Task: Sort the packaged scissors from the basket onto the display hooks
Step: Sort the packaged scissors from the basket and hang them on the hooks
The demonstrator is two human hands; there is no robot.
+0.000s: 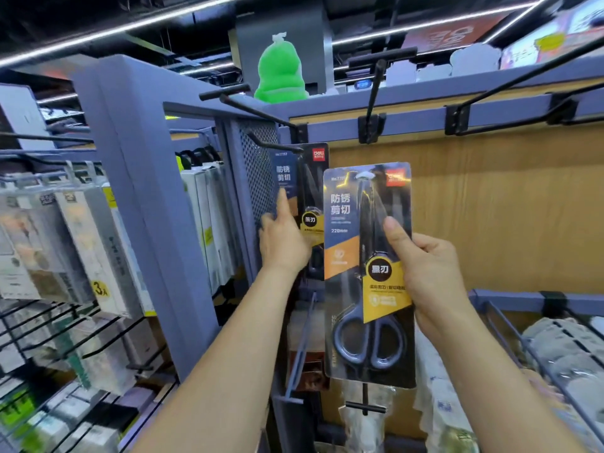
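A held pack of scissors is pinched at its right edge by the right hand. The thumb is pressed on the front and the other fingers are curled behind. The held pack is kept upright before the wooden panel, below the middle hook and apart from it, and its hang hole is seen at the top.

A hung pack is carried on the left hook. Its left edge is touched by the left hand, with the forefinger laid straight along it. Whether it is pinched cannot be told, since the thumb is hidden. The basket cannot be picked out.

Several risks are judged likely:
- The hole is small and a crossbar is borne at the middle hook's front, so the prong may be missed and the card bent or torn if it is pushed off-line.
- Because only one edge is gripped, the held pack may swivel or slip while it is raised.
- The hung pack may be jolted off its hook by a careless left hand.
- The two labels look alike, but the small print cannot be read, so a wrong hook may be chosen.
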